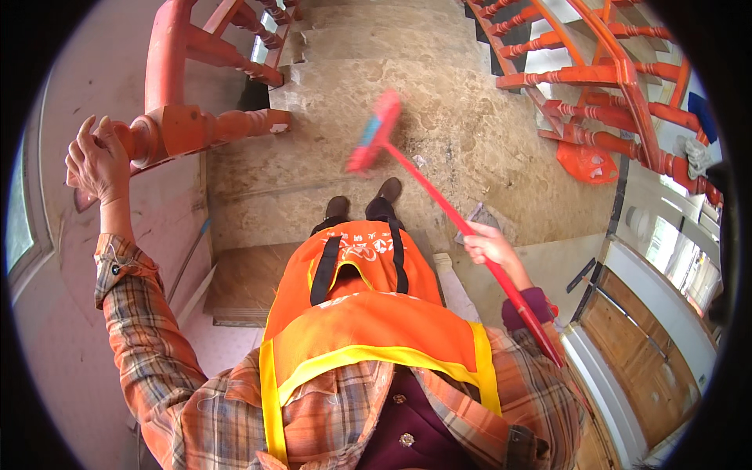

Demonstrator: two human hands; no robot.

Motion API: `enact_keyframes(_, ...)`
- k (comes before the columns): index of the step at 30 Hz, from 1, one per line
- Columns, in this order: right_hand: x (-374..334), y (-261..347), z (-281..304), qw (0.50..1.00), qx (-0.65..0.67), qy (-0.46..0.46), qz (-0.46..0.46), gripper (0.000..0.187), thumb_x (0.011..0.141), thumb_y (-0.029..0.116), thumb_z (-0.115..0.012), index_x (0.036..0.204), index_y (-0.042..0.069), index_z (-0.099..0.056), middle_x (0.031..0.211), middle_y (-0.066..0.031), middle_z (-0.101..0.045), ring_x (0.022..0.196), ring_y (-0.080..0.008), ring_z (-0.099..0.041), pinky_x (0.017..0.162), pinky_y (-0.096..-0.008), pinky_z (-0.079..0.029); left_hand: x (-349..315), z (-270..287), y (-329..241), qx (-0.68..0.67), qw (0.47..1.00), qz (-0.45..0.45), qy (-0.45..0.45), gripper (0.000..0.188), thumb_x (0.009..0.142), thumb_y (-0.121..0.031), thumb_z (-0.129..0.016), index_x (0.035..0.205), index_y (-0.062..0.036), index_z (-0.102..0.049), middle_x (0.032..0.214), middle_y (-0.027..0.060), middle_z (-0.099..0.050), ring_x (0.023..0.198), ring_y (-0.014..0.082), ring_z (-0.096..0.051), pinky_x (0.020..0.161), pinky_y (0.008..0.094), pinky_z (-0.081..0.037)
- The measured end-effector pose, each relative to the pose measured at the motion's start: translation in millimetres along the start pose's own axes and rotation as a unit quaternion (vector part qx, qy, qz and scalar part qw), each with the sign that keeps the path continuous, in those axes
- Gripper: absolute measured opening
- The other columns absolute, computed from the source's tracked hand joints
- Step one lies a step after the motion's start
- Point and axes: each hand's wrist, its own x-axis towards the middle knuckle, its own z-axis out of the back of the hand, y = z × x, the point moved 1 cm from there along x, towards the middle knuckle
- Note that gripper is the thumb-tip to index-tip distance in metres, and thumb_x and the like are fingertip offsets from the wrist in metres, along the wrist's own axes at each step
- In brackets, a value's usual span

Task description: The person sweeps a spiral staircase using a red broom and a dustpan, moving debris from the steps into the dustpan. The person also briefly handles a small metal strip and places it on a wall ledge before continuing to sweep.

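Note:
My right hand (487, 244) is closed around the red handle of a broom (439, 199). The broom's head, red with a blue-green band, is smeared by motion over the stone-patterned floor (329, 149), ahead of my shoes. Small pale debris (421, 160) lies on the floor just right of the broom head. At the left, my left hand (100, 160) rests on the end of a red wooden newel post (168, 135), its fingers bent over the wood.
Steps (376, 39) lie beyond the floor, between red balusters at left and a red railing (564, 74) at right. An orange-red bag (587, 163) hangs by the right railing. A dustpan-like grey piece (487, 219) sits near my right hand. Wooden boards (642, 337) stand at lower right.

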Motion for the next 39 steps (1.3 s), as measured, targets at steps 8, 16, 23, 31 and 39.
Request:
enact_keyframes(8, 149, -39, -134, 0.985, -0.054, 0.144, 0.075, 0.007, 0.086, 0.005, -0.057, 0.079, 0.003, -0.055, 0.059, 0.0031, -0.047, 0.046, -0.0055, -0.043, 0.041, -0.0217, -0.034, 4, -13, 11, 0.020, 1.000, -0.005, 0.006, 0.034, 0.087, -0.048, -0.054, 0.111, -0.0255, -0.063, 0.107, 0.0036, -0.061, 0.108, 0.0277, -0.052, 0.093, 0.0439, -0.039)
enact_keyframes(16, 51, -30, 47, 0.994, 0.068, 0.064, 0.049, 0.005, 0.089, 0.005, -0.055, 0.091, 0.000, -0.053, 0.061, 0.0027, -0.044, 0.045, -0.0044, -0.039, 0.037, -0.0193, -0.028, 2, -17, 19, 0.027, 0.999, -0.020, -0.021, 0.034, 0.089, -0.052, -0.051, 0.110, -0.0267, -0.063, 0.104, 0.0009, -0.062, 0.104, 0.0257, -0.054, 0.085, 0.0438, -0.041)
enact_keyframes(23, -29, -4, 127, 0.990, 0.022, -0.124, 0.067, 0.006, 0.087, 0.005, -0.054, 0.090, -0.001, -0.053, 0.060, -0.0005, -0.046, 0.044, -0.0074, -0.041, 0.037, -0.0219, -0.033, 1, -15, 15, 0.027, 0.999, -0.018, -0.032, 0.030, 0.089, -0.047, -0.054, 0.108, -0.0258, -0.063, 0.104, 0.0010, -0.061, 0.102, 0.0258, -0.054, 0.084, 0.0435, -0.041)
enact_keyframes(31, -48, 40, 115, 0.981, 0.131, -0.040, 0.139, 0.006, 0.088, 0.004, -0.055, 0.092, 0.003, -0.051, 0.062, 0.0019, -0.045, 0.047, -0.0051, -0.042, 0.039, -0.0211, -0.033, 1, -9, 9, 0.065, 0.998, -0.010, -0.020, 0.028, 0.090, -0.043, -0.053, 0.107, -0.0232, -0.064, 0.101, -0.0004, -0.062, 0.100, 0.0248, -0.055, 0.083, 0.0433, -0.042)
enact_keyframes(39, 115, 122, 126, 0.963, 0.145, 0.047, 0.224, 0.004, 0.090, 0.008, -0.053, 0.089, 0.004, -0.051, 0.065, 0.0035, -0.047, 0.044, -0.0034, -0.042, 0.037, -0.0175, -0.032, 1, -7, 8, 0.130, 0.989, 0.053, 0.039, 0.035, 0.093, -0.047, -0.043, 0.116, -0.0253, -0.060, 0.114, 0.0046, -0.057, 0.112, 0.0274, -0.050, 0.090, 0.0468, -0.040)
